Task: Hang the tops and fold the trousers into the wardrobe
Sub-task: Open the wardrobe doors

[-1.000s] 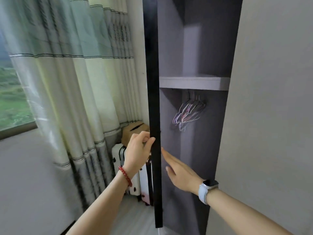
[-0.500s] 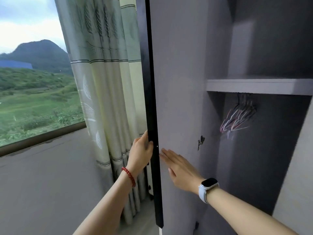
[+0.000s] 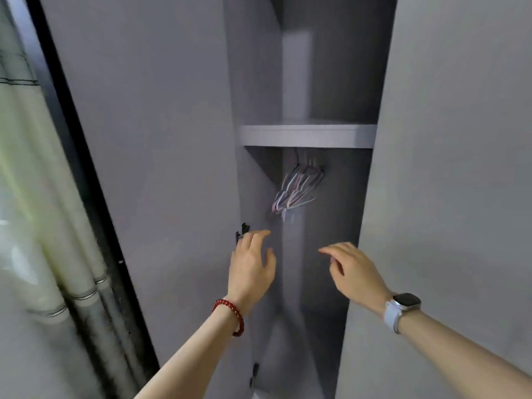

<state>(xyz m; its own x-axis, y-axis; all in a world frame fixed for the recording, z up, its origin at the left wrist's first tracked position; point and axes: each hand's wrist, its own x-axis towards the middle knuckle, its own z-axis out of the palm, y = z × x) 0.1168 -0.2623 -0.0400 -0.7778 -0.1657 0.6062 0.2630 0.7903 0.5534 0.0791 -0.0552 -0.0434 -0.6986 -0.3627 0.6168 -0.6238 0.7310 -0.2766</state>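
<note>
I see the wardrobe (image 3: pixel 311 254) standing open, its left door (image 3: pixel 144 139) swung wide since a second ago, when my left hand gripped its edge. No tops or trousers are in view. A shelf (image 3: pixel 308 135) spans the far interior; beneath it hang bunched wire hangers (image 3: pixel 296 191). My left hand (image 3: pixel 252 266) and right hand (image 3: pixel 355 269) both reach in, fingers spread, holding nothing. I judge the hangers come next.

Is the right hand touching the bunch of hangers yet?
Apart. In the head view the right hand is open in front of the wardrobe opening, well below the hangers under the shelf, with dark wardrobe interior plainly showing between them.
</note>
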